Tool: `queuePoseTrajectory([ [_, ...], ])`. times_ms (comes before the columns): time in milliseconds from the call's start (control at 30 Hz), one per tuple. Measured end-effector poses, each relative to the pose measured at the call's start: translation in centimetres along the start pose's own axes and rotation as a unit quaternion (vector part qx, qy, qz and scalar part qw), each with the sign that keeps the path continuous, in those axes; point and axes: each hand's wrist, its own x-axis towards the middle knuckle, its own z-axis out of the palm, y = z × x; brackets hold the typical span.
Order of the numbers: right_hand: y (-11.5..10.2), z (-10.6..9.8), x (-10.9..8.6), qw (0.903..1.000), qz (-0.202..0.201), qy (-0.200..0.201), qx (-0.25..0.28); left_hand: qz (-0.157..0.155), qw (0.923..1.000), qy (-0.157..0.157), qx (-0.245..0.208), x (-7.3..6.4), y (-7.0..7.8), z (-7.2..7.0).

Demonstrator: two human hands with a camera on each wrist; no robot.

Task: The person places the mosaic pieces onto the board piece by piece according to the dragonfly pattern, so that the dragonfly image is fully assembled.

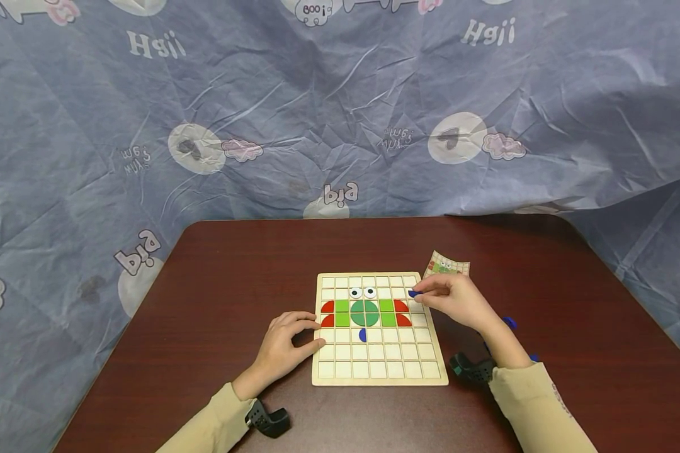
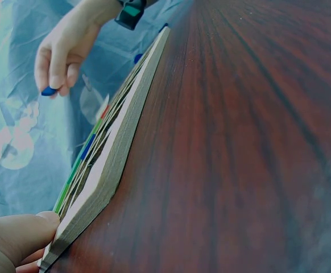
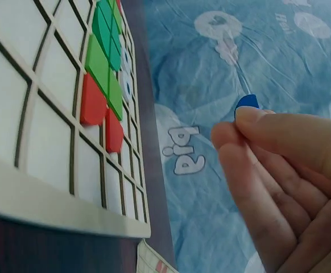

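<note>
A cream grid board (image 1: 374, 372) lies on the table, bearing red, light green and teal pieces. Two round eye pieces (image 1: 362, 292) sit above the teal circle (image 1: 364, 313), and a blue curved piece (image 1: 363, 335) lies just below it. My left hand (image 1: 288, 341) rests at the board's left edge, fingers spread, its thumb (image 2: 34, 230) touching the rim. Between thumb and fingertips my right hand (image 1: 456, 299) pinches another small blue curved piece (image 3: 247, 102), held over the board's upper right squares. In the right wrist view the thumb covers part of that piece.
A small pattern card (image 1: 459, 267) with a matching picture lies behind the right hand, its edge bent up. Several blue pieces (image 1: 510, 322) lie on the table right of the board, partly hidden by the right forearm. A printed blue cloth (image 1: 317, 126) hangs behind the table.
</note>
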Motion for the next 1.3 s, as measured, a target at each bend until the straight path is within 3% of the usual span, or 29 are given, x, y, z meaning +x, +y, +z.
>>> queuePoseTrajectory([
  [367, -0.4, 2.0, 0.3, 0.9976, -0.052, -0.046, 0.001, 0.002, 1.0000, 0.002, -0.001, 0.0, 0.0, 0.0],
  [733, -0.4, 3.9, 0.3, 0.9951, -0.004, -0.095, 0.028, 0.001, 1.0000, 0.003, -0.003, 0.0, -0.1, 0.0],
  [1067, -0.4, 5.8, 0.2, 0.9928, -0.037, -0.112, 0.020, 0.001, 1.0000, 0.005, -0.006, 0.0, 0.0, 0.0],
  [1300, -0.6, 6.9, 0.1, 0.9914, -0.027, -0.128, 0.000, -0.004, 1.0000, 0.002, -0.007, 0.0, 0.1, 0.0],
])
